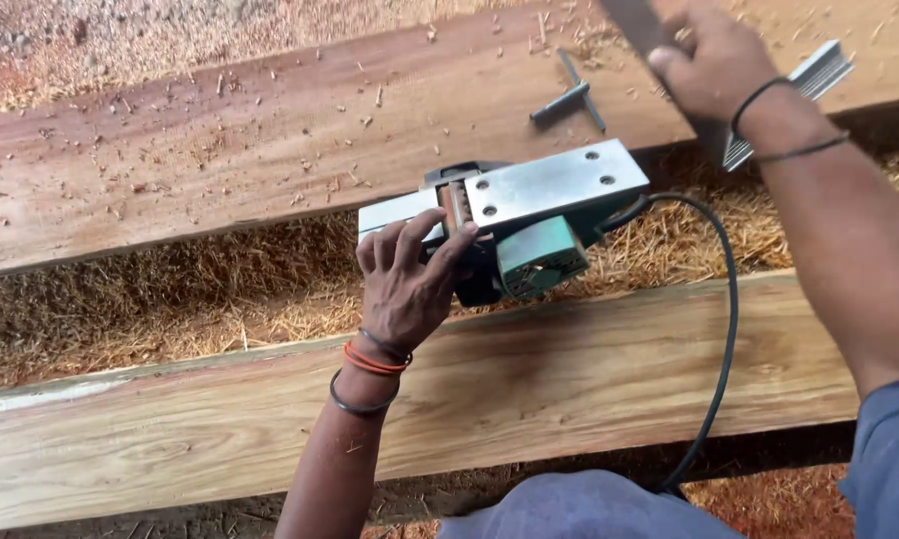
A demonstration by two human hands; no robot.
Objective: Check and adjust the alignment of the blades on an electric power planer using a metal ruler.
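servicing an upturned electric planer (514, 225), sole up, wedged in the gap between near plank (529, 384) and far plank (270, 130). left hand (409, 279) fingers curled at the blade drum. right hand (714, 65) closed on a flat metal piece (804, 85) at far plank's right edge. next: probably careful alignment at the drum.

Planer (529, 215): smooth brushed-metal sole, matt green plastic body. Planks (589, 369): bare wood, matt, visible grain. Ruler (819, 75): ridged shiny metal. Cord (724, 329): black rubber.
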